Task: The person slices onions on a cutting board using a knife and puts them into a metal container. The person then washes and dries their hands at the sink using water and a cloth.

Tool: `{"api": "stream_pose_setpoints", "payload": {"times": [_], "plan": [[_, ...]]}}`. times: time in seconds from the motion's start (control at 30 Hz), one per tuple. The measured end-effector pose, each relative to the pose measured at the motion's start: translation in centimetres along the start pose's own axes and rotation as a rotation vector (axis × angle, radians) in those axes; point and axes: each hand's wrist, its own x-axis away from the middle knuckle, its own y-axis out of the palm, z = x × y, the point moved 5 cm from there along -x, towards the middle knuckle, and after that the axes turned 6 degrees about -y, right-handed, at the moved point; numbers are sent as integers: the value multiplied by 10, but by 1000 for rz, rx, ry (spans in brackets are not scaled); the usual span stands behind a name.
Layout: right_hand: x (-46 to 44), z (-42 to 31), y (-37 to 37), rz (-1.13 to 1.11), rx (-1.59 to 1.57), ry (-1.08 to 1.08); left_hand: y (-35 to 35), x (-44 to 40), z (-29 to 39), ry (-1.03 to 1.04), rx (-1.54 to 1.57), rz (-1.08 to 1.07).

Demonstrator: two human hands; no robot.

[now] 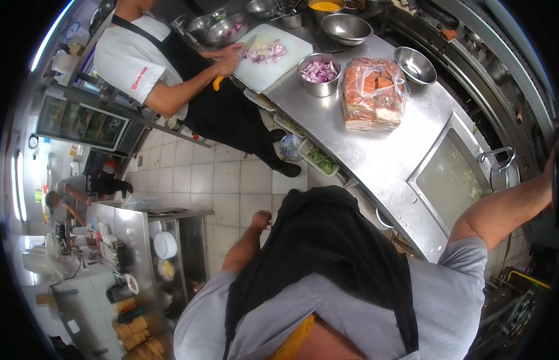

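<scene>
Steel faucet (498, 150), right edge of sink (429, 153): presumably rigid, slick; hold by neck. Left hand (262, 219) curled closed, seemingly empty; right hand out of view, grip cannot be told.

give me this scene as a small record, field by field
left hand: loosely curled, over tiled floor
right hand: not visible; forearm reaches past sink
sink contents: cloudy water, pale scraps
counter: plastic-wrapped block between pot of chopped onion and steel bowl
co-worker's hands: at white board with cut onion pieces
</scene>
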Motion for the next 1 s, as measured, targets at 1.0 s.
{"api": "stream_pose_setpoints", "payload": {"times": [1.0], "plan": [[2, -12, 0, 8, 2, -13, -7, -6, 3, -788, 667, -234]]}}
